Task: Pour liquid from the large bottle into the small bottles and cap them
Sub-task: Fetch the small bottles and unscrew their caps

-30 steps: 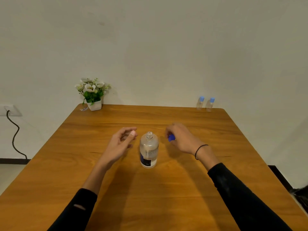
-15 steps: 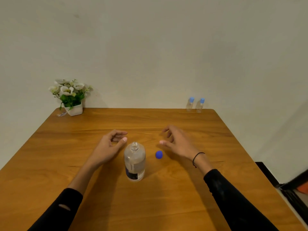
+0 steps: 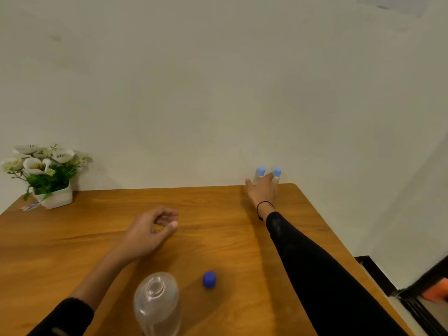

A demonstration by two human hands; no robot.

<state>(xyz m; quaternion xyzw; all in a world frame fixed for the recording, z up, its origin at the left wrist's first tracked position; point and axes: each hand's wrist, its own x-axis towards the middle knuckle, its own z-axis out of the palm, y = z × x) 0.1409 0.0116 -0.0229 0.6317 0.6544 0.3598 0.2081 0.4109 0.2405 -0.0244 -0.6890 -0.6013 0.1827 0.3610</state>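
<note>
The large clear bottle (image 3: 157, 304) stands uncapped near the table's front edge. Its dark blue cap (image 3: 209, 279) lies on the wood just to its right. Two small clear bottles with light blue caps (image 3: 260, 171) (image 3: 277, 172) stand at the far right corner against the wall. My right hand (image 3: 263, 191) is stretched out to them, its fingers spread over their bodies, which are mostly hidden; a grip cannot be made out. My left hand (image 3: 150, 232) rests on the table behind the large bottle, fingers loosely curled, holding nothing.
A white pot of artificial flowers (image 3: 46, 175) sits at the far left corner of the wooden table (image 3: 218, 214). The table's right edge drops to the floor, where dark objects (image 3: 421, 294) lie.
My right hand left the blue cap on the table and reached far forward to the small bottles. The view shifted forward, so the large bottle now sits lower in frame.
</note>
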